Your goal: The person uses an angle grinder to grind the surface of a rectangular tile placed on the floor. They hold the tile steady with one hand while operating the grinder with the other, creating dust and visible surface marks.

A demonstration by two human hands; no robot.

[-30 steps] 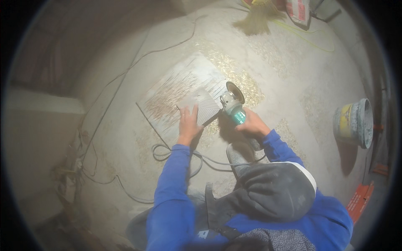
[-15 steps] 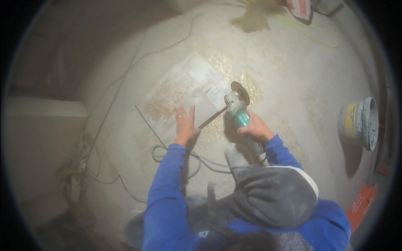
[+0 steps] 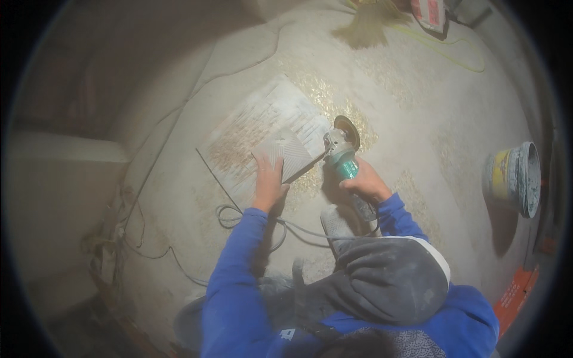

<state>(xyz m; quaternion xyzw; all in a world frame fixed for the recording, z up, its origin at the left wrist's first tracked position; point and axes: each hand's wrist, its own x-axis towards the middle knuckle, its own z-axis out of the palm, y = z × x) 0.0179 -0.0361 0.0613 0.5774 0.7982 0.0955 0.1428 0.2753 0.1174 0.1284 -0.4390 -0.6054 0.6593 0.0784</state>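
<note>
My right hand (image 3: pixel 370 181) is wrapped round the green body of an angle grinder (image 3: pixel 346 164). Its round cutting disc (image 3: pixel 347 131) stands up at the far end, beside the corner of a small ridged grey tile (image 3: pixel 290 150). My left hand (image 3: pixel 270 184) grips that tile at its near left part, fingers over the top and thumb at the near edge. Beneath the tile lies a larger board or tile (image 3: pixel 239 128), streaked with brown and white and scored with many lines. Whether the disc touches the tile I cannot tell.
A grey cable (image 3: pixel 298 230) loops near my shoe, and a thin dark rod (image 3: pixel 218 179) lies left of my hand. A dusty bucket (image 3: pixel 507 179) stands at right. Farther off are a straw broom (image 3: pixel 365 27) and a bag (image 3: pixel 428 15). An orange piece (image 3: pixel 516 298) lies lower right.
My left hand's fingers have drawn closer together and the hand sits slightly farther right on the tile. The grinder stays at the tile's corner. The whole view has shifted a little.
</note>
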